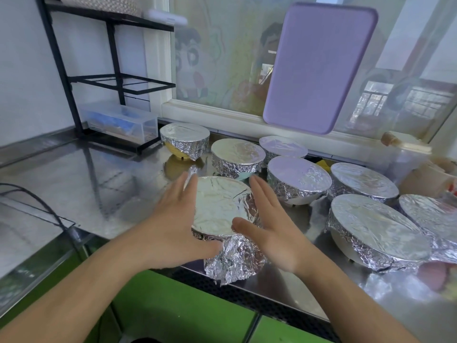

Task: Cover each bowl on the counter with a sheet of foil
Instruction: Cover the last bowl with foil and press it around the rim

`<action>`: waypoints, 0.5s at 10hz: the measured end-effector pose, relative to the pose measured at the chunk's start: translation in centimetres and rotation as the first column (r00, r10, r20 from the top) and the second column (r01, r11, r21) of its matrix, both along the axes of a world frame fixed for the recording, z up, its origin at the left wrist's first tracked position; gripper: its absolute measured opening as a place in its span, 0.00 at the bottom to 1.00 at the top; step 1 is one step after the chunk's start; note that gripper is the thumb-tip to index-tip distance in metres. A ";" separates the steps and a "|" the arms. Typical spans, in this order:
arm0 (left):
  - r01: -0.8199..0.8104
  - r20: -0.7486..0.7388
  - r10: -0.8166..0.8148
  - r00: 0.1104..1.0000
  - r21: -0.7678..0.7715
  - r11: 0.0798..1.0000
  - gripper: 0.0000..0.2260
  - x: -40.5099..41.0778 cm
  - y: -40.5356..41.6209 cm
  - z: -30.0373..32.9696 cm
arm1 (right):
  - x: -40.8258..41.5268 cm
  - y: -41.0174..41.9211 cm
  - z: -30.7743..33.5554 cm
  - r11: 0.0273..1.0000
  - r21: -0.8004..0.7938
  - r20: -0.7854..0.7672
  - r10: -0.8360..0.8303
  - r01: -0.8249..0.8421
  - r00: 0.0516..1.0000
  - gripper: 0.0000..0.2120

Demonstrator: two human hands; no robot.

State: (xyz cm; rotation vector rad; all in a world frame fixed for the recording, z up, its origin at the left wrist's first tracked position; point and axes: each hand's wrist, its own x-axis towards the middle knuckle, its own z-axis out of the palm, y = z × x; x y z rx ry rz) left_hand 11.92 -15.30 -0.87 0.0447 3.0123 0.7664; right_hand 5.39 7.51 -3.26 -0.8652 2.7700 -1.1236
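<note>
A foil-covered bowl (218, 209) sits at the front edge of the steel counter (103, 174), its foil crumpled down the near side. My left hand (173, 219) lies along the bowl's left side with straight fingers. My right hand (269, 224) lies along its right side, fingers straight, thumb over the rim. Several other foil-covered bowls stand behind and to the right: one on a yellow bowl (185, 139), one on a teal bowl (237, 157), one in the middle (298, 179) and one at the near right (376, 229).
A purple cutting board (319, 68) leans on the window at the back. A black wire rack (103, 78) with a clear plastic box (121, 122) stands at the back left. A clear container (408, 154) is at the far right. Green cabinet fronts (188, 308) lie below the counter.
</note>
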 end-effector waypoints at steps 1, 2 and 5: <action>-0.052 -0.029 0.054 0.998 0.059 0.997 0.69 -0.1 1.3 -0.1 | -0.3 0.0 -0.5 0.999 -0.022 0.053 0.051 -0.050 0.997 0.40; -0.087 -0.101 0.096 0.990 0.086 0.992 0.70 -0.5 1.8 -1.0 | -0.1 0.5 -0.1 0.990 -0.053 0.081 0.134 -0.130 0.988 0.36; -0.065 -0.163 0.089 0.983 0.147 0.987 0.72 -0.9 0.3 -1.8 | -0.5 1.0 -0.6 0.991 0.052 -0.132 0.132 -0.126 0.982 0.47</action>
